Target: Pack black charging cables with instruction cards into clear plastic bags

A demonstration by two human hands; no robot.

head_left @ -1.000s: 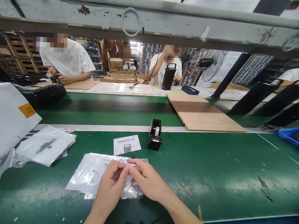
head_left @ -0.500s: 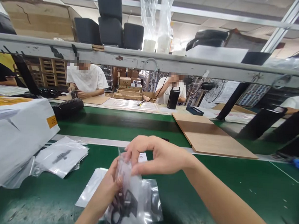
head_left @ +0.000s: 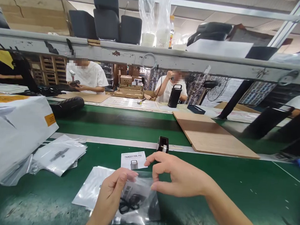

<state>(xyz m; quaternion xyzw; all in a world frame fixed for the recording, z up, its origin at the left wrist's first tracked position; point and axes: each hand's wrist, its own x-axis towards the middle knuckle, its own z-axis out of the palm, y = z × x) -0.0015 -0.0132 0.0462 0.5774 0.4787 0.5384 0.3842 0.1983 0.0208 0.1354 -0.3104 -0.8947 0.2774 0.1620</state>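
A clear plastic bag with a coiled black cable inside lies tilted before me on the green belt. My left hand grips its upper left part, thumb on top. At the upper right corner of the same bag, the thumb and a bent finger of my right hand come together in a pinch, the forefinger stretched past them. Just beyond the bag is a white card printed "THUNDER TRAIL PRO". White leaflets in plastic lie partly under the bag and my left hand.
Several bagged leaflets lie at left beside a big white package. A small black holder stands beyond my right hand, and a wooden board rests at right. Co-workers sit across the belt under a metal shelf beam.
The bag has gone from raised and bunched to lower and flatter. My right hand has moved right and slightly down, apart from my left, uncovering the card and the black holder.
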